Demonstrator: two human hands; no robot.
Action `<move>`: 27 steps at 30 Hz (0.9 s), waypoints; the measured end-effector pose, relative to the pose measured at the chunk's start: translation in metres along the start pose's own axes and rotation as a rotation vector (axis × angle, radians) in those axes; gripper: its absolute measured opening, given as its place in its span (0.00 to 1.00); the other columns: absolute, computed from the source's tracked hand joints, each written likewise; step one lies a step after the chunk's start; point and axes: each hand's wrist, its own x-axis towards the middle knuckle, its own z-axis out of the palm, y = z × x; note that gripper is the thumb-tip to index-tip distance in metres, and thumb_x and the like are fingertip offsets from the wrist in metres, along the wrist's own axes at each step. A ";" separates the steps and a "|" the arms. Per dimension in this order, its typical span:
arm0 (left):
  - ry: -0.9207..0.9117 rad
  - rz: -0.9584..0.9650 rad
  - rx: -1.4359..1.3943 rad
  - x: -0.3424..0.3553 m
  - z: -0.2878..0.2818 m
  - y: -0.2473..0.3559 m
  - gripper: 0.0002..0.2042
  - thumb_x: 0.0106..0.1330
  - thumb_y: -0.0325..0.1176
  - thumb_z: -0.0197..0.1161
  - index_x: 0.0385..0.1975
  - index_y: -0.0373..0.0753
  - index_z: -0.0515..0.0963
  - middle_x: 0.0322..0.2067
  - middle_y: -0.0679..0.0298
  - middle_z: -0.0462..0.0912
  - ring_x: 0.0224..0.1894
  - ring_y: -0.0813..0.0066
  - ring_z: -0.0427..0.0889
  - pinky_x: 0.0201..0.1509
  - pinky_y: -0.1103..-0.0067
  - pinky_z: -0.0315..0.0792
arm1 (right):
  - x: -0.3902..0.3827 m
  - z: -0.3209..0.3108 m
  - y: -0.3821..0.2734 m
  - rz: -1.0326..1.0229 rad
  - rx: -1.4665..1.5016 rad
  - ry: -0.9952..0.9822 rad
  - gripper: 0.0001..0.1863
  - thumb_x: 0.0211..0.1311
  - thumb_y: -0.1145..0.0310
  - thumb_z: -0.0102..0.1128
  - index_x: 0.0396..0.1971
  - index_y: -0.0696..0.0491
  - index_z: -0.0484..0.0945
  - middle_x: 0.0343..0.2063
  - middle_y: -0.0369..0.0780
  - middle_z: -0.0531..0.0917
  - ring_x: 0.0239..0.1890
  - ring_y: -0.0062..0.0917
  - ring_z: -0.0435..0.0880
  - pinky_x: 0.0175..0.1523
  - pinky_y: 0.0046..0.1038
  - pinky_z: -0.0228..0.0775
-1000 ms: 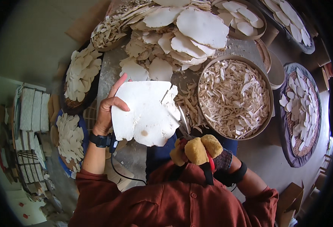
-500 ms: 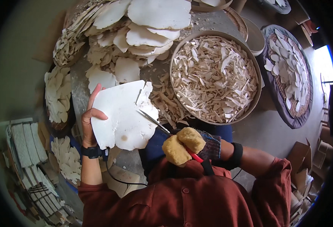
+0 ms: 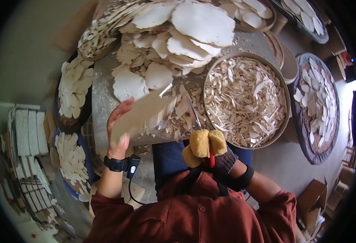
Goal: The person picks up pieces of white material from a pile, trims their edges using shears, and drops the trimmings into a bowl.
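My left hand (image 3: 117, 133) grips a flat off-white slab (image 3: 139, 117), which is tilted nearly edge-on and blurred. My right hand (image 3: 224, 162), in a dark knitted glove, is closed on red-handled scissors (image 3: 211, 160) padded with yellow sponge (image 3: 201, 143); their blades point up over loose pale scraps (image 3: 180, 129). Beyond the slab, a heap of ragged white slabs (image 3: 202, 22) lies on the grey table (image 3: 103, 75). Right of the scissors stands a large round tray (image 3: 286, 111) full of narrow pale shavings.
Oval trays of thin pieces stand at left (image 3: 70, 87), lower left (image 3: 68, 158) and right (image 3: 317, 109). More trays (image 3: 251, 16) are at the back right. Bundled white stacks (image 3: 24, 133) line the left side, and cardboard (image 3: 309, 206) lies at lower right.
The slab in my left hand has turned from broad face-up to tilted nearly edge-on. The scissor blades, lying across the slab half a second ago, now point upward, apart from it.
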 end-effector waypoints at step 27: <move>0.051 -0.295 -0.095 -0.100 0.051 -0.005 0.26 0.60 0.18 0.55 0.60 0.36 0.61 0.55 0.59 0.72 0.55 0.70 0.73 0.60 0.73 0.67 | -0.031 -0.026 0.039 -0.186 0.192 -0.292 0.21 0.71 0.67 0.41 0.58 0.62 0.63 0.57 0.46 0.71 0.60 0.34 0.70 0.67 0.36 0.59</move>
